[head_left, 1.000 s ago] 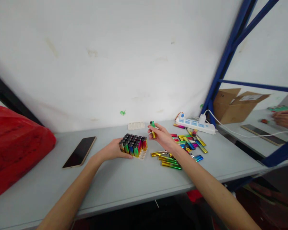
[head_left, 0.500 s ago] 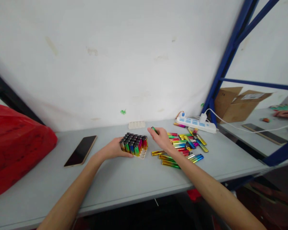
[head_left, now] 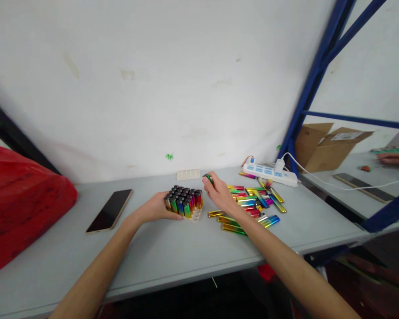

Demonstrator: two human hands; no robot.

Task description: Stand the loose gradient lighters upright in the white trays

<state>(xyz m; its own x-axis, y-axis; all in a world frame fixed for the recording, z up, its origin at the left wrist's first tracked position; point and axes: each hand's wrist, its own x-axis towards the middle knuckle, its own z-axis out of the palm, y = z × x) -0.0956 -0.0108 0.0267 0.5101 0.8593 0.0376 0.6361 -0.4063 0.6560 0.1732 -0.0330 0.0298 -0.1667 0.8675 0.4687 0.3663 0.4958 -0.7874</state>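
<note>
My left hand (head_left: 157, 207) is wrapped round the left side of a pale tray (head_left: 196, 215) with round holes. Packed upright in this tray stand several shiny, many-coloured lighters (head_left: 181, 204) with black tops; a few holes at its front right show bare. Just above and to the right of the tray, my right hand (head_left: 217, 190) pinches a single lighter (head_left: 209, 178), green with a dark end, mostly hidden by the fingers. Loose lighters (head_left: 252, 199) in gold, red, blue and green lie in a heap beyond my right wrist.
A second pale tray (head_left: 188, 174) lies by the wall. Left are a phone (head_left: 109, 210) and a red bag (head_left: 23, 204). A power strip (head_left: 269, 173) with cables sits behind the heap, near a blue frame (head_left: 306, 97). Past it are a cardboard box (head_left: 326, 146) and another person's hand (head_left: 395, 159).
My right hand has moved slightly left with the lighter and turned it a little. My left hand stays at the tray. The whole view has shifted slightly.
</note>
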